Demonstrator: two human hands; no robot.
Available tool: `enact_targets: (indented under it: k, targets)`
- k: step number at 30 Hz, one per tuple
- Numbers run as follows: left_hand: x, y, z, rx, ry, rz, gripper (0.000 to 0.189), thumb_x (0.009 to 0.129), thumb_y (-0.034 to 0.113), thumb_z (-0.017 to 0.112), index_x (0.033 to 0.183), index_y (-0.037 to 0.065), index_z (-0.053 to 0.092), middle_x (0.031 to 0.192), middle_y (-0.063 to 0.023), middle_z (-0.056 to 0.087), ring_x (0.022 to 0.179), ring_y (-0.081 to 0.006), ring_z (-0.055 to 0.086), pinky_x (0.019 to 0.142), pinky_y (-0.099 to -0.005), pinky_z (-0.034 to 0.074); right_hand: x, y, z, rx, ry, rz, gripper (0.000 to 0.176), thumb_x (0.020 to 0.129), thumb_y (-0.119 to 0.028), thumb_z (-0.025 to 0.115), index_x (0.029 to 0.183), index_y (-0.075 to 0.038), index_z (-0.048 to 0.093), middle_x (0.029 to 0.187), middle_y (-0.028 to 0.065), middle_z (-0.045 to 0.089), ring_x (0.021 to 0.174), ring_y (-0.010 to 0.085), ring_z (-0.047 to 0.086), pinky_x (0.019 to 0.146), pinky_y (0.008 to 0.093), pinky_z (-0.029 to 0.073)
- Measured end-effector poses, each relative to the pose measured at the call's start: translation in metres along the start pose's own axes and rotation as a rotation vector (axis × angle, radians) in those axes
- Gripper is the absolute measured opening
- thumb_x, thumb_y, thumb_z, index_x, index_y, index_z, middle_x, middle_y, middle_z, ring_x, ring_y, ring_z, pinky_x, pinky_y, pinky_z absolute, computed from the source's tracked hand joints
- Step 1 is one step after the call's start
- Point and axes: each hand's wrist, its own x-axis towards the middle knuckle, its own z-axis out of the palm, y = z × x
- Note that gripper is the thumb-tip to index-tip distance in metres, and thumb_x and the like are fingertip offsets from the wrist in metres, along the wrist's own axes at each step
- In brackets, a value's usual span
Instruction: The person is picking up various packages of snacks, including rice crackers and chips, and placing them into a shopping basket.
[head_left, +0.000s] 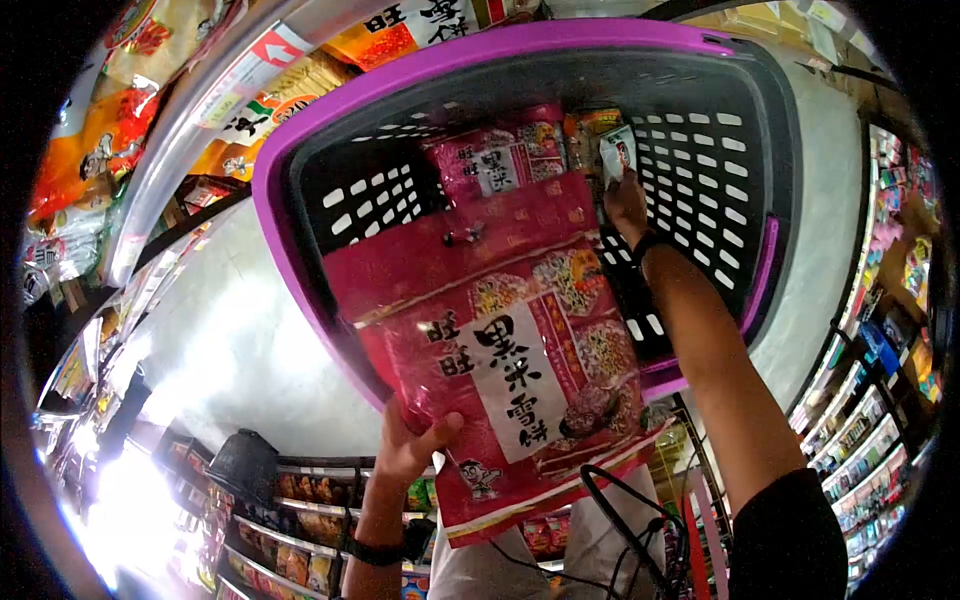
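Observation:
A large pink bag of rice crackers tilts over the near side of a dark grey shopping basket with a purple rim. My left hand grips the bag's lower left edge, thumb on the front and the other fingers hidden behind it. Inside the basket, my right hand is closed on a small white packet, near the far right corner. Beside that packet lies an orange-brown packet. A second pink bag of rice crackers rests in the basket, partly covered by the large one.
Shelves with orange snack bags stand at the upper left, behind a price rail. More stocked shelves line the right. Black cables hang before my legs. A black bin-like container is at lower left.

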Motion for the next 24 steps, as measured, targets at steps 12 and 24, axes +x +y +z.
enact_targets:
  k: [12,24]
  targets:
    - [-0.090,0.061,-0.008,-0.106,-0.018,0.412,0.044,0.083,0.011,0.080,0.120,-0.002,0.059,0.099,-0.0045,0.068,0.085,-0.0132,0.063,0.075,-0.0311,0.053,-0.206,-0.092,-0.227,0.504,-0.350,-0.247,0.044,0.104,-0.036,0.058,0.127,0.002,0.058,0.105,0.0064,0.067,0.094,0.0133,0.058,0.078,0.0322,0.050]
    - [-0.320,0.143,-0.105,0.053,-0.112,0.887,0.044,0.081,0.005,0.083,0.119,0.000,0.063,0.103,-0.0035,0.072,0.092,-0.0108,0.065,0.079,-0.0303,0.054,-0.497,-0.275,-0.473,1.518,-0.383,-0.099,0.051,0.099,-0.032,0.057,0.142,-0.007,0.045,0.135,0.0108,0.057,0.129,0.0335,0.053,0.116,0.0524,0.038]
